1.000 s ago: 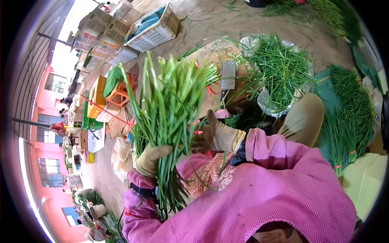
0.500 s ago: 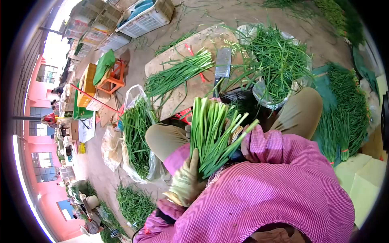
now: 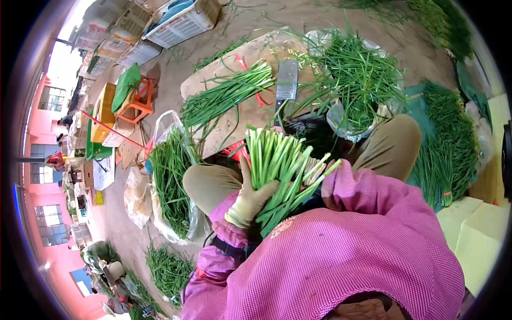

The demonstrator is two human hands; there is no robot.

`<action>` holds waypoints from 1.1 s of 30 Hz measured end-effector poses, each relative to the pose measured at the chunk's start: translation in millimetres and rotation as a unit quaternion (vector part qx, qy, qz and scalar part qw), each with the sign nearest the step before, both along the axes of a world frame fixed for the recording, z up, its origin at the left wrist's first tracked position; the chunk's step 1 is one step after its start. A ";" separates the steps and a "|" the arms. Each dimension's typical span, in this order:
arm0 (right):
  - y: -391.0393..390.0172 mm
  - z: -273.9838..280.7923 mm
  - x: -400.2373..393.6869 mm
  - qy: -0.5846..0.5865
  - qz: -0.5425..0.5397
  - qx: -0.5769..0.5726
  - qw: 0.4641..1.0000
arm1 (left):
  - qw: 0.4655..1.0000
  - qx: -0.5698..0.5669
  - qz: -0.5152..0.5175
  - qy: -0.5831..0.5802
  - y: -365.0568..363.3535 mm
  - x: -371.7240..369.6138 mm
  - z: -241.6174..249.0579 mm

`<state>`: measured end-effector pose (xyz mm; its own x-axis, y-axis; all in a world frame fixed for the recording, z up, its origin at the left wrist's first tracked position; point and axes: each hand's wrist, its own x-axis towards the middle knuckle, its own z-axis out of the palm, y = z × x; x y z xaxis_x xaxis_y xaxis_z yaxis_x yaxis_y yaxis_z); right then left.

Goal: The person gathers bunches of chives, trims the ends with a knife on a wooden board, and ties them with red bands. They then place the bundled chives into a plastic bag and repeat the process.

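A bunch of green stalks (image 3: 277, 160) with pale ends is held in front of my body, over my lap. My left hand (image 3: 249, 200), in a pale glove, grips its left side, with the thumb across the stalks. My right hand (image 3: 316, 172) is at the right side of the bunch, mostly hidden by stalks and the pink sleeve; its visible part is closed against them. Beyond the hands, a worn board (image 3: 224, 136) bears a loose pile of green stalks (image 3: 229, 96), a red tie (image 3: 260, 99) and a cleaver (image 3: 287, 80) with a dark handle.
Bags of loose greens stand left (image 3: 173, 181) and right (image 3: 360, 80) of the board. Tied greens (image 3: 448, 144) lie at the far right. An orange stool (image 3: 140, 101), a white crate (image 3: 184, 24) and a floor pile of greens (image 3: 168, 272) are at the left.
My left hand has moved up along the bunch, and its thumb now lies across the stalks. The view has shifted slightly, so the board and bags appear further left.
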<state>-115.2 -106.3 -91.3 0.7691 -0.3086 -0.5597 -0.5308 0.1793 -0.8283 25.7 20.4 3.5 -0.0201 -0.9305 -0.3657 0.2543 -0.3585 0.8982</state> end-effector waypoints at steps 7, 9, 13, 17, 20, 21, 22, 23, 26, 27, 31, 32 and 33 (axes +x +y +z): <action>-36.7 29.3 -51.0 -0.016 -0.114 -0.106 0.988 | 0.979 0.155 -0.017 0.132 5.1 8.9 -10.1; -40.7 66.6 -72.9 -0.117 -0.293 -0.004 0.949 | 0.985 0.136 -0.009 0.107 8.6 7.7 -19.3; -41.0 107.7 -85.4 -0.162 -0.151 -0.230 0.948 | 0.993 0.095 -0.023 0.072 11.4 10.8 -34.7; -32.1 113.7 -76.5 -0.048 -0.035 -0.444 0.894 | 0.995 0.027 -0.017 0.090 12.2 8.5 -40.1; -38.6 106.0 -88.1 -0.056 0.042 -0.548 0.834 | 0.991 0.021 0.016 0.134 12.6 5.2 -38.3; -44.0 103.7 -94.0 -0.117 -0.040 -0.612 0.781 | 0.993 0.038 0.026 0.107 11.5 5.3 -32.9; -51.4 101.4 -102.0 -0.177 -0.122 -0.666 0.715 | 0.995 0.055 0.036 0.080 11.0 5.5 -30.5; -68.1 108.9 -119.0 -0.024 -0.122 -0.732 0.670 | 0.989 0.076 0.047 0.114 11.9 7.4 -37.1; -111.7 169.8 -160.3 0.271 -0.288 -0.657 0.642 | 0.994 0.070 0.067 0.051 12.5 -0.9 -17.2; -122.3 170.0 -168.6 0.270 -0.287 -0.658 0.642 | 0.994 0.070 0.064 0.056 12.3 0.6 -18.5; -107.8 172.3 -149.9 0.322 -0.202 -0.639 0.668 | 0.995 0.062 0.067 0.030 9.6 -5.6 -15.8; -95.7 166.9 -127.7 0.267 -0.193 -0.538 0.776 | 0.995 0.064 0.065 0.030 9.1 -8.1 -15.2; -92.2 125.8 -125.4 0.088 -0.156 -0.442 0.879 | 0.995 0.058 0.070 0.033 8.6 -11.2 -13.3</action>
<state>-240.6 -198.5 34.5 0.4954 -0.8632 -0.0972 -0.7039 -0.3334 -0.6272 14.5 29.0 -9.8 0.0788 -0.8776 -0.4728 0.3659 -0.4157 0.8326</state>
